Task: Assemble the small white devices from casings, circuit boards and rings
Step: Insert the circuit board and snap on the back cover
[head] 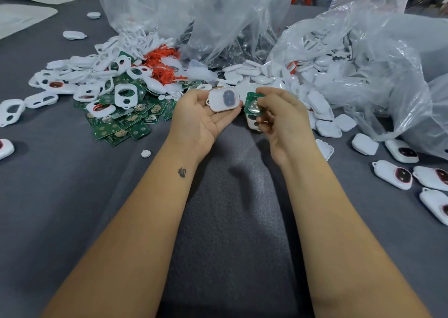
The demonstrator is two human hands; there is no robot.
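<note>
My left hand [202, 116] holds a white casing half [223, 98] by its edges, its dark two-lobed window facing me. Just to its right, my right hand [281, 116] pinches a green circuit board [253, 104] with a round silver disc on it. A second white casing piece [252, 123] shows under the right fingers. The board and the casing are a few centimetres apart above the grey cloth.
A pile of green boards [126, 121] and white casing fronts [97, 85] lies at left, with red rings [162, 65] behind. White back shells [322, 114] spill from clear plastic bags [363, 58] at right. Several finished devices [397, 174] lie at far right.
</note>
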